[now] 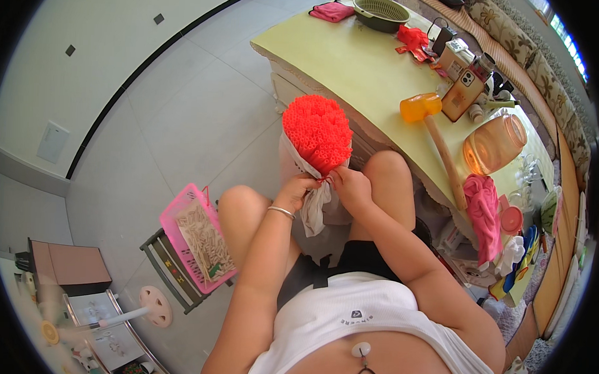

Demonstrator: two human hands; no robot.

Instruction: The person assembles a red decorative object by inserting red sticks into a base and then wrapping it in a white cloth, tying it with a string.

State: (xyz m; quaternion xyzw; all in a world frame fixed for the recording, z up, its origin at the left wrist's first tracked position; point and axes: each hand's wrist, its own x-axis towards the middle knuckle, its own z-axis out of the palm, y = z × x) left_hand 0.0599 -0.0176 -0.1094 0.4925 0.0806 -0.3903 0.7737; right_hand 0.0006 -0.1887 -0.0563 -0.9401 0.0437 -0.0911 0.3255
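A thick bundle of red plastic straws [316,131] stands upright between my knees, its open tube ends facing up. Around it is a white bag [294,162], with a loose gathered part [314,212] hanging down on my side. A thin red string [325,179] crosses the bag's near edge. My left hand [298,191] is closed, pinching the string and the gathered bag from the left. From the right, my right hand [349,188] pinches the string close to the straws. The fingertips of both hands nearly meet, and they partly hide the string.
Left of my knees a pink basket [171,225] of small pale pieces rests on a folding stool [166,271]. The yellow-green table [330,59] on the right bears an orange mallet [421,108], a phone [462,95], an amber jar [495,144] and a pink cloth [483,216].
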